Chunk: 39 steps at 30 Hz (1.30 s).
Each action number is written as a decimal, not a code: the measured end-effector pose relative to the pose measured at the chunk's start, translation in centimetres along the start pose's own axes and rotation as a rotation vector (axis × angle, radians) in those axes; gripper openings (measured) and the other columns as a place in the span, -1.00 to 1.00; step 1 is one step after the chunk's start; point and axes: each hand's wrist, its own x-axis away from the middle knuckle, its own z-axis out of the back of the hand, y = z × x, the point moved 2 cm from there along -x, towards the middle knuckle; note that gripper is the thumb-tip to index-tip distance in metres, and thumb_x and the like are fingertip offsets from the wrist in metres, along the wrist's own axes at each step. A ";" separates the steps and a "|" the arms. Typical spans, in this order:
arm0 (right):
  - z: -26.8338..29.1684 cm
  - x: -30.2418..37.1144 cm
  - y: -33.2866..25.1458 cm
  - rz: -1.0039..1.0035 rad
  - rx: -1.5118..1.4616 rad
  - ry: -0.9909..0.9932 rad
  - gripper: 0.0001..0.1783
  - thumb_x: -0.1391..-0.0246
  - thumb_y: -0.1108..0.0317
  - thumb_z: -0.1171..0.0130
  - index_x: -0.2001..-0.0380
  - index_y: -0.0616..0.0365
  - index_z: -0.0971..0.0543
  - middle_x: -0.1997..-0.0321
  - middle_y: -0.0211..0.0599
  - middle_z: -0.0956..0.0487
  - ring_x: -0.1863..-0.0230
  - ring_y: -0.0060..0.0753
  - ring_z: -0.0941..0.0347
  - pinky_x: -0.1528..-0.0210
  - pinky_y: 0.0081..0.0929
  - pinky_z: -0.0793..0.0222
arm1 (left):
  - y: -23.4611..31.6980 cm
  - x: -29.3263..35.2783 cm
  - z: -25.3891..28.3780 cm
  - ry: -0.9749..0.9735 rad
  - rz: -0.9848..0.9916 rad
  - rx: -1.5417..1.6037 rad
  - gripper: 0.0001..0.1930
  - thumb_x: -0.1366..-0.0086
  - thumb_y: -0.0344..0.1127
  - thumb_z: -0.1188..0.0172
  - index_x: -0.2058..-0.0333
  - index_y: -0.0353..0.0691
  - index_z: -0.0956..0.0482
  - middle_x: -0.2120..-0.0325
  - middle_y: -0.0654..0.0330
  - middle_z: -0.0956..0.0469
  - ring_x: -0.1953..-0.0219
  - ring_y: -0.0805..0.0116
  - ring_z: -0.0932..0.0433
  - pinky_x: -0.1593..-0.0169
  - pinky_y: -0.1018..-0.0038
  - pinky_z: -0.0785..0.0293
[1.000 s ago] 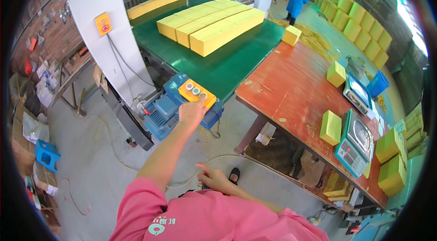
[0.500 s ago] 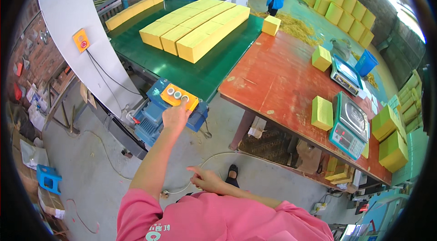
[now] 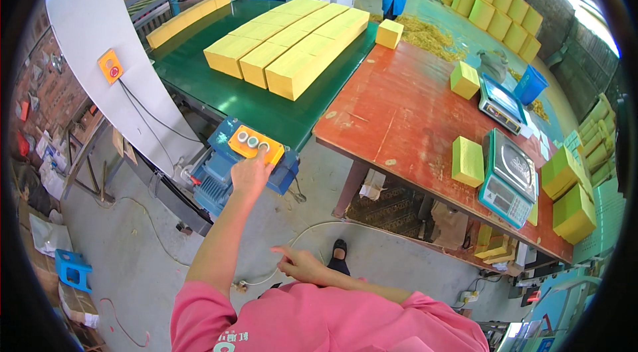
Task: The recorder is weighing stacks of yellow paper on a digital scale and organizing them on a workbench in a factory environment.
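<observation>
I see my left hand (image 3: 250, 176) stretched out to the orange button box (image 3: 256, 145), a fingertip on its right-hand button and nothing gripped. The box sits atop a blue motor (image 3: 226, 176), just off the near end of the green conveyor (image 3: 199, 80) carrying yellow blocks (image 3: 289, 43). My right hand (image 3: 300, 264) hangs loosely open, well below the box.

open floor around the orange button box (image 3: 255, 145); red table (image 3: 425, 126) crowds its right.

Two scales (image 3: 510, 179), three buttons (image 3: 253, 142)
</observation>
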 end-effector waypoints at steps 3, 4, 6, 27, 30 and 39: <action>0.0 0.0 -0.2 -0.004 0.002 -0.011 -0.45 -0.14 0.35 -0.10 -0.22 0.06 -0.31 0.42 -0.29 -0.59 0.43 -0.43 -0.54 0.30 -0.41 -0.47 | -0.1 0.0 -0.1 0.003 0.001 0.006 -0.52 -0.12 -0.10 -0.33 0.01 -0.06 -0.43 0.59 0.14 -0.60 0.48 0.12 -0.63 0.43 0.26 -0.50; 0.1 0.0 -0.3 -0.014 0.001 -0.015 -0.46 -0.14 0.35 -0.10 -0.21 0.06 -0.32 0.42 -0.29 -0.59 0.43 -0.42 -0.54 0.30 -0.41 -0.46 | 0.0 0.0 -0.2 0.007 0.001 0.004 -0.51 -0.12 -0.10 -0.33 0.00 -0.06 -0.43 0.59 0.14 -0.60 0.48 0.12 -0.63 0.43 0.26 -0.50; 0.1 -0.1 -0.3 -0.025 0.000 -0.014 -0.46 -0.14 0.35 -0.10 -0.21 0.06 -0.32 0.42 -0.29 -0.59 0.43 -0.42 -0.54 0.30 -0.41 -0.46 | 0.0 0.0 -0.1 0.005 -0.001 0.002 -0.51 -0.12 -0.10 -0.33 0.00 -0.06 -0.43 0.59 0.13 -0.60 0.48 0.12 -0.63 0.43 0.26 -0.50; 2.9 0.4 -1.1 -0.062 -0.029 0.066 -0.46 -0.11 0.28 -0.08 -0.19 0.12 -0.37 0.39 -0.16 -0.60 0.38 -0.17 -0.54 0.28 -0.28 -0.43 | -0.2 0.1 -0.5 -0.015 0.017 -0.024 -0.43 -0.11 -0.06 -0.33 -0.10 0.00 -0.42 0.59 0.11 -0.59 0.48 0.10 -0.62 0.41 0.20 -0.49; 4.5 0.3 -1.1 -0.091 -0.045 0.057 -0.46 -0.12 0.27 -0.07 -0.18 0.13 -0.37 0.40 -0.18 -0.60 0.39 -0.18 -0.54 0.28 -0.29 -0.43 | 0.0 0.0 -0.5 -0.001 0.015 -0.030 -0.42 -0.10 -0.06 -0.33 -0.10 0.00 -0.42 0.61 0.10 -0.58 0.51 0.08 -0.61 0.42 0.20 -0.48; 14.5 2.4 1.6 -0.029 -0.170 0.190 -0.48 -0.10 0.33 -0.09 -0.16 0.12 -0.39 0.46 -0.26 -0.56 0.47 -0.36 -0.48 0.33 -0.39 -0.41 | 0.4 -0.3 -0.3 -0.025 0.028 -0.041 -0.39 -0.10 -0.08 -0.33 -0.15 -0.03 -0.42 0.67 0.05 -0.53 0.55 0.02 -0.58 0.45 0.17 -0.43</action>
